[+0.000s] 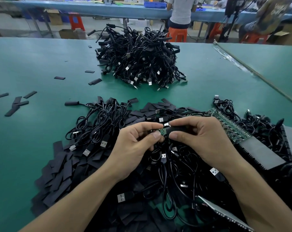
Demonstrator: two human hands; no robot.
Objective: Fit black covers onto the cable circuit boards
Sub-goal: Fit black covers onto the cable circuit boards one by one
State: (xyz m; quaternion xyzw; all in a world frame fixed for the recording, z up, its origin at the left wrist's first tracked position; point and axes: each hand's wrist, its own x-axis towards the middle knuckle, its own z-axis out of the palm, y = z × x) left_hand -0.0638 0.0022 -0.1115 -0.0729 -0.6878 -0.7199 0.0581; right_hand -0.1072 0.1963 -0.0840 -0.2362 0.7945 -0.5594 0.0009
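1. Green matting covers the bench (41,64); behind it run a blue workline and people seated on orange stools.
2. At the far middle of the bench stands a tall pile of cables (138,61). Many ends in it look sleeved in black, so I judge it the finished stack, though not every end can be checked.
3. Close to the person lies a wider heap of cables (98,128), tangled over loose black covers (58,173) that spread thickly to the near left. A few stray covers (16,104) lie well apart on the left of the bench.
4. On the right a row of bare circuit boards (229,124) lies in line, green and uncovered.
5. The left hand (135,144) has thumb and forefinger curled, pinching a small green circuit board (162,131) just above the near heap.
6. The right hand (200,139) pinches a black cover (177,129) between thumb and forefinger. Its end meets the board, and green shows beside the left fingertips, so the cover seems only partly on.
7. One unit is mid-fit. The far pile suggests a good share is done, yet the near heap, the bare row and the stock of covers say plenty is left.
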